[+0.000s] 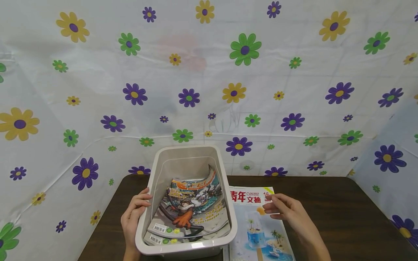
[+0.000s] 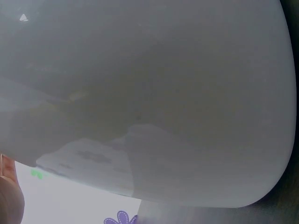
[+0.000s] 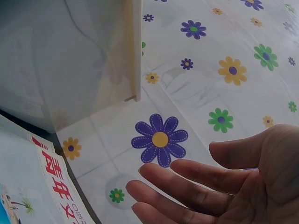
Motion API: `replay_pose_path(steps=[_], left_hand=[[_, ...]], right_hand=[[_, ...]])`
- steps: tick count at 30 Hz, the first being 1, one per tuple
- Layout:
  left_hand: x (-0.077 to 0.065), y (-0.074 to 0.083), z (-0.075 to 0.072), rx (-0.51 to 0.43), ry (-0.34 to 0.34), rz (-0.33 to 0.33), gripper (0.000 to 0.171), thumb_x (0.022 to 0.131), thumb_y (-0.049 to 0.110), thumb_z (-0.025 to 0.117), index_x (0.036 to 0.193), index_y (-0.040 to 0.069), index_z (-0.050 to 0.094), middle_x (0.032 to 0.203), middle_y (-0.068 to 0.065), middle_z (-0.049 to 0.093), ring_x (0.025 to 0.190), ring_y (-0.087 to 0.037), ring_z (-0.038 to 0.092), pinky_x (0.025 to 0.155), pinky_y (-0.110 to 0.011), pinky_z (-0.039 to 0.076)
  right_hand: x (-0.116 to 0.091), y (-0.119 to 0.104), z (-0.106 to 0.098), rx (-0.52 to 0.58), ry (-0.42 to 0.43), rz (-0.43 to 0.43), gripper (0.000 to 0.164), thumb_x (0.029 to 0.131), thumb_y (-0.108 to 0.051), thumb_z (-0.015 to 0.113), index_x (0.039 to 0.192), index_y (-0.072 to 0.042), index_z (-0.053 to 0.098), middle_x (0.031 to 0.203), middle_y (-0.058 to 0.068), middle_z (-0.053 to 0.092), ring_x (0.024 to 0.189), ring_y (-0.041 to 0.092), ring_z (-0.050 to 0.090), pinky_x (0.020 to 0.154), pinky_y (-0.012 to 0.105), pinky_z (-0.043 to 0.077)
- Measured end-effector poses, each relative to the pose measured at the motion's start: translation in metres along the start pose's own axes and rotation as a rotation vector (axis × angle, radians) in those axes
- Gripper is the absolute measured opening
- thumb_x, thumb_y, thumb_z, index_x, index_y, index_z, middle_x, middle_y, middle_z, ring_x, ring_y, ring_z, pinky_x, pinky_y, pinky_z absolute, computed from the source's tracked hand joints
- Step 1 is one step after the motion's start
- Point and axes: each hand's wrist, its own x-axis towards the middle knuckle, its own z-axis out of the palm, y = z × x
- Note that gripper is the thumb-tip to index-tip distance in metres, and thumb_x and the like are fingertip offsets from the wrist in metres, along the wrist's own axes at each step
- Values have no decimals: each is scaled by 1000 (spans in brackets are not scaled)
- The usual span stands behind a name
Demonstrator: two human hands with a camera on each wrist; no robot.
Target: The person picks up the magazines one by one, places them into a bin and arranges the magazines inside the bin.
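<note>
A pale grey plastic bin (image 1: pixel 188 245) leans toward me, its opening facing up. Inside it lie curved comic magazines (image 1: pixel 192 206), the top one showing a cartoon figure in orange gloves. My left hand (image 1: pixel 134 214) holds the bin's left rim with bent fingers; the left wrist view is mostly the bin's outer wall (image 2: pixel 177 93). To the bin's right lies a light blue magazine (image 1: pixel 261 224) with red Chinese lettering, partly hidden by the bin. Over its upper right corner hovers my right hand (image 1: pixel 294 214), fingers loosely extended and holding nothing (image 3: pixel 205 186).
Everything stands on a dark brown wooden table (image 1: pixel 333 210). Behind and at both sides hangs a white cloth (image 1: pixel 202 119) printed with purple, green and yellow flowers. Under the light blue magazine, another pale edge (image 1: pixel 226 253) shows by the bin.
</note>
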Motion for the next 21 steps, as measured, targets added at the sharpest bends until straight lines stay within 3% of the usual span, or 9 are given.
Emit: replay_pose_path(steps=[12, 21], left_hand=[[0, -1, -1, -8, -10, -6, 31, 94, -17, 31, 83, -14, 60, 106, -3, 72, 130, -20, 58, 108, -25, 43], [0, -3, -2, -10, 4, 2, 31, 95, -17, 32, 84, -14, 61, 106, -6, 73, 129, -20, 59, 106, -24, 44]], right_hand=[[6, 11, 0, -68, -2, -12, 41, 109, -23, 53, 128, 12, 61, 108, 21, 74, 99, 34, 73, 84, 41, 62], [18, 26, 2, -238, -15, 9, 41, 108, -24, 55, 126, 12, 64, 102, 18, 74, 94, 33, 72, 82, 45, 62]])
